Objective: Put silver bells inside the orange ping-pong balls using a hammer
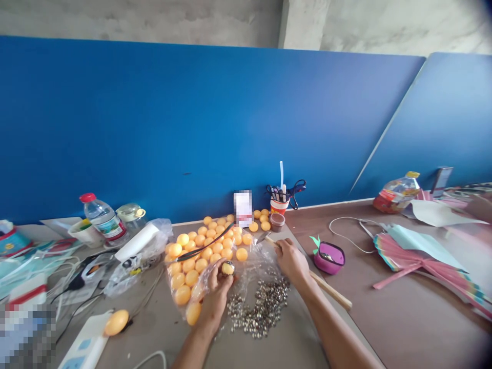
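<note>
My left hand (219,287) is closed around a small yellowish ball (228,267) with shiny metallic pieces on its surface. Held in my right hand (292,261) is a wooden-handled hammer (332,292), gripped close to its small metal head, which is only partly visible. Between and below the hands lies a spread of shiny metal studs (265,310), partly on clear plastic. Many orange table tennis balls (207,253) sit in and around a clear plastic bag left of and beyond my left hand, with a dark strap (203,248) across them.
A purple pouch (329,259) stands right of my right hand. Behind are a cup of cables (279,206) and a small brown-lidded tub (277,221). Bottles, cables and a power strip (86,343) crowd the left; a pink fan-shaped item (418,261) lies right. A blue partition (192,123) rises behind.
</note>
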